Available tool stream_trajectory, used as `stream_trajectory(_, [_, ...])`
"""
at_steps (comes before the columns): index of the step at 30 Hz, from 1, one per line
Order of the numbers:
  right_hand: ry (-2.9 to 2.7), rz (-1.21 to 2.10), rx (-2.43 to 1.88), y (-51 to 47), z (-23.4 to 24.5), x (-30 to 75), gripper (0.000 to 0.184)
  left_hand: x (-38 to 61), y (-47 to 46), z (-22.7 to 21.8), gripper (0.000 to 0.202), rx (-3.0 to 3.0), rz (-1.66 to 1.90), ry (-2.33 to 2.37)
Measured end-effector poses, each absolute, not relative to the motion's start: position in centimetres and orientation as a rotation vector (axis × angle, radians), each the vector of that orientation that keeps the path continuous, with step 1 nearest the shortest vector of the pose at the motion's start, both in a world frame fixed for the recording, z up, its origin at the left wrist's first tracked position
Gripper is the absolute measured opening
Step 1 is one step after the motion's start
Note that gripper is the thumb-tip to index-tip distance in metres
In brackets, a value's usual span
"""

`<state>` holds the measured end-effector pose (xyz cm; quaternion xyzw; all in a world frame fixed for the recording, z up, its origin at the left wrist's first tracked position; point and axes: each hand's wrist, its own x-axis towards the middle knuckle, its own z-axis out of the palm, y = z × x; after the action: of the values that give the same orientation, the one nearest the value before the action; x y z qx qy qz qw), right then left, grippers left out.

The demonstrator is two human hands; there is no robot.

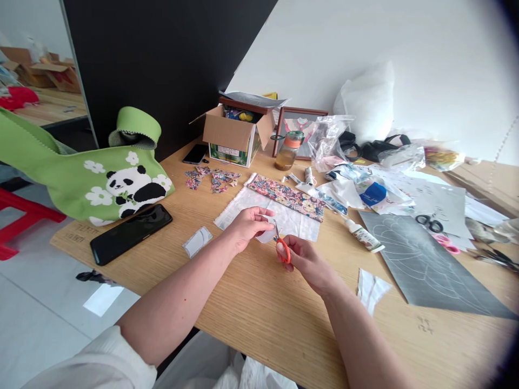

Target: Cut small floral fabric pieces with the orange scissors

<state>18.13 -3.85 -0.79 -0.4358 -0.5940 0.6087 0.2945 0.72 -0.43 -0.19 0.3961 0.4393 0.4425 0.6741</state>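
Observation:
My left hand pinches a small white paper piece above the wooden table. My right hand grips small orange-handled scissors, blades pointing up into the edge of that paper. Just behind lies a white sheet and a strip of floral fabric. Several cut floral scraps lie farther back to the left.
A black phone and green panda bag lie left. A glue bottle, grey drawn sheet, black scissors, cardboard box, jar and plastic bags crowd the back and right. White offcuts lie near.

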Motion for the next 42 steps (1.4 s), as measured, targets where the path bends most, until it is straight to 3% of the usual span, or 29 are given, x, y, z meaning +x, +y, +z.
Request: stream_trajectory(42, [-1.603,1.619,-1.176,-3.92,-0.57,18.04,0.05,0.83,-0.56,-0.07,0.036,0.869,1.008,0.993])
